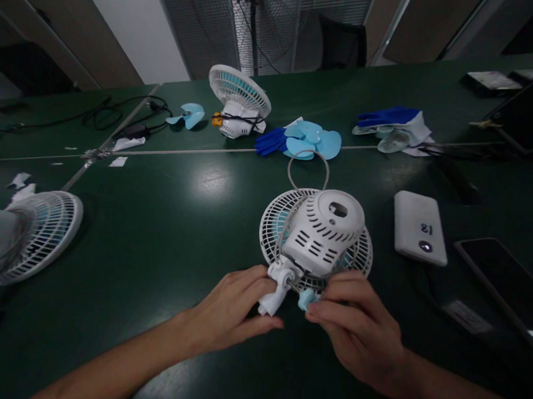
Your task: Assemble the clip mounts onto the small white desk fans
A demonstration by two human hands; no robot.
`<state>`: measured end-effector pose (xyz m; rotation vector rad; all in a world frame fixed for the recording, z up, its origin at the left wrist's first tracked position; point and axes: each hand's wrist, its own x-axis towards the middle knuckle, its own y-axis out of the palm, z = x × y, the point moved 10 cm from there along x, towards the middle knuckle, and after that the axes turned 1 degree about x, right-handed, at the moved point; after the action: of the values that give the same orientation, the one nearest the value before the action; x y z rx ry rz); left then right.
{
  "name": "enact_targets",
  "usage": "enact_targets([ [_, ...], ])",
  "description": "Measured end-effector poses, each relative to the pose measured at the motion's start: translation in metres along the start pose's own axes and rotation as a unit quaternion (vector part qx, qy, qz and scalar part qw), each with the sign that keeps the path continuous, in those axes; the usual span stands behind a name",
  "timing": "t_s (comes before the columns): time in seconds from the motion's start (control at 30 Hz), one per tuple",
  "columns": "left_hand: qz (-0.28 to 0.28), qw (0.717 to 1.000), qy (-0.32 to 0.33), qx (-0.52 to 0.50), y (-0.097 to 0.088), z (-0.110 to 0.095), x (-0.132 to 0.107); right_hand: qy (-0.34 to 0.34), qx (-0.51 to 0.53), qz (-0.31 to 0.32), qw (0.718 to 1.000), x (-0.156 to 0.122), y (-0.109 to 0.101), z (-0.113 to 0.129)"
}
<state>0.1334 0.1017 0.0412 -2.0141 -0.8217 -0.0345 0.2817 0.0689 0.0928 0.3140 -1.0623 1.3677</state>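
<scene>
A small white fan lies face down on the green table, its vented motor housing up and its round grille beneath. From its near side juts a white bracket with a metal screw through it. My left hand has its fingers on the bracket, thumb below. A light blue knob sits at the screw's end, pinched between the thumb and fingers of my right hand. The fan's grey cord loops up behind the housing.
Another fan stands at the back, near loose blue blades and blue gloves. Part of a further fan lies at left. To the right are a white power bank and a dark phone.
</scene>
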Motion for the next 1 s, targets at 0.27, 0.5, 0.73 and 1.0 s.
enact_targets([
  [0.27, 0.022, 0.999, 0.016, 0.034, 0.006, -0.007, 0.000, 0.049, -0.055, -0.023, 0.997, -0.003, -0.007, -0.012],
  [0.5, 0.018, 0.999, 0.003, 0.037, 0.003, -0.004, -0.002, 0.002, -0.064, 0.033, 0.997, 0.001, 0.002, 0.004],
  [0.73, 0.019, 0.999, 0.019, 0.026, 0.005, -0.005, -0.003, -0.020, -0.084, 0.015, 0.996, 0.000, -0.002, 0.002],
  [1.0, -0.021, 0.999, -0.009, -0.047, -0.001, 0.002, -0.005, 0.029, -0.073, -0.004, 0.997, 0.003, -0.005, -0.004],
])
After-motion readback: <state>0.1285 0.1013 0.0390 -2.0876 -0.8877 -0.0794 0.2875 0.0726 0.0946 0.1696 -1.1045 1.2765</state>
